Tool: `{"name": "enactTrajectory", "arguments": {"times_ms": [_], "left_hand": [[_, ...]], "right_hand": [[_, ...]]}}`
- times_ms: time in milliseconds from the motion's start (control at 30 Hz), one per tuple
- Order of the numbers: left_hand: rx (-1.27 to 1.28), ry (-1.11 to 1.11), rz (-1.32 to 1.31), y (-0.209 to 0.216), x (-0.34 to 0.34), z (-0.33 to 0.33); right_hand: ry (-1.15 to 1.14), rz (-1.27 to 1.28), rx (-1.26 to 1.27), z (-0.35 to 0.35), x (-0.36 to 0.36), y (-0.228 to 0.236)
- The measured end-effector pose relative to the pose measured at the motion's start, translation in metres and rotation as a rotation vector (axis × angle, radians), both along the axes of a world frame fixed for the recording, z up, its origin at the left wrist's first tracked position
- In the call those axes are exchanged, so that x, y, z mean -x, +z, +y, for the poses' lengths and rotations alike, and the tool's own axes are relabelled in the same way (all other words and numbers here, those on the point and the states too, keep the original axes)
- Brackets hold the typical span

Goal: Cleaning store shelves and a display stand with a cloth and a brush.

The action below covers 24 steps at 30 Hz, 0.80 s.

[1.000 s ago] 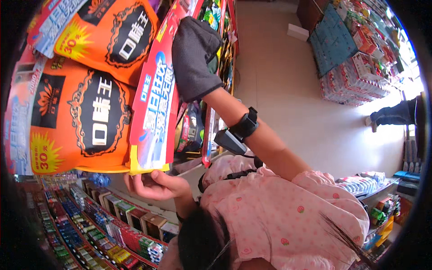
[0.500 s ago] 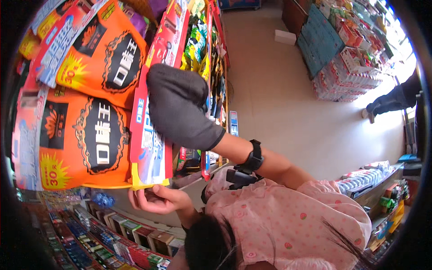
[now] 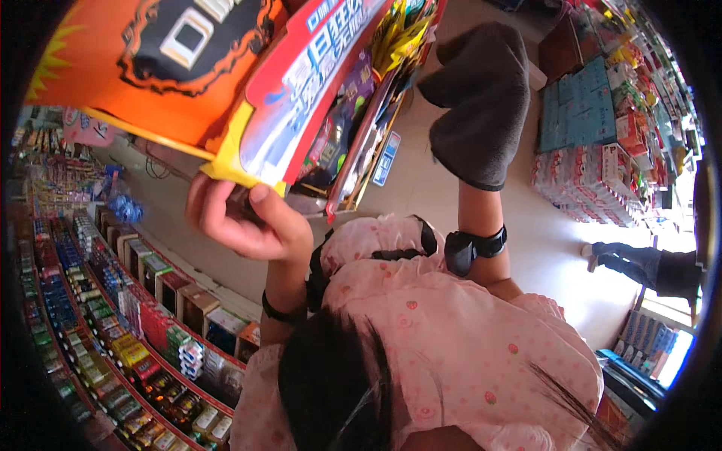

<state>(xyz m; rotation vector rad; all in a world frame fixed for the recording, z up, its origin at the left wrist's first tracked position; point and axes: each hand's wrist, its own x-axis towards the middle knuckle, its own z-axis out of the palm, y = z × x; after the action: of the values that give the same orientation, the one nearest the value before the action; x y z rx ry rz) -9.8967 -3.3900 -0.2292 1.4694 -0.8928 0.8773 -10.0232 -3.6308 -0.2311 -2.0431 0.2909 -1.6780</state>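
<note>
Up at eleven o'clock, the left hand (image 3: 244,222) pinches the yellow bottom corner of a flat red-and-blue snack pack (image 3: 301,113), thumb on its face, fingers curled behind. Glossy film, light and floppy, it likely slips and crinkles; the sealed edge looks like the firmest grip. At one o'clock the right hand (image 3: 481,105), in a soft grey fabric mitt, is raised, its grip hidden. Beyond hangs a puffy orange bag (image 3: 150,68).
</note>
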Motion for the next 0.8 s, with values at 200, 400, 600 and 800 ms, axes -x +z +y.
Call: {"name": "enactTrajectory", "arguments": {"times_ms": [200, 400, 600, 800], "left_hand": [[0.043, 0.036, -0.008, 0.011, 0.005, -0.011], [0.065, 0.083, 0.006, 0.009, 0.007, -0.011], [0.043, 0.089, -0.035, 0.007, 0.003, -0.006], [0.076, 0.060, -0.024, 0.006, -0.001, -0.005]], "right_hand": [[-0.089, -0.155, -0.395, 0.009, 0.030, -0.071], [-0.068, 0.084, -0.516, 0.035, 0.034, -0.111], [-0.088, 0.247, -0.583, 0.050, 0.021, -0.106], [-0.051, -0.061, -0.525, 0.053, -0.002, -0.138]]}}
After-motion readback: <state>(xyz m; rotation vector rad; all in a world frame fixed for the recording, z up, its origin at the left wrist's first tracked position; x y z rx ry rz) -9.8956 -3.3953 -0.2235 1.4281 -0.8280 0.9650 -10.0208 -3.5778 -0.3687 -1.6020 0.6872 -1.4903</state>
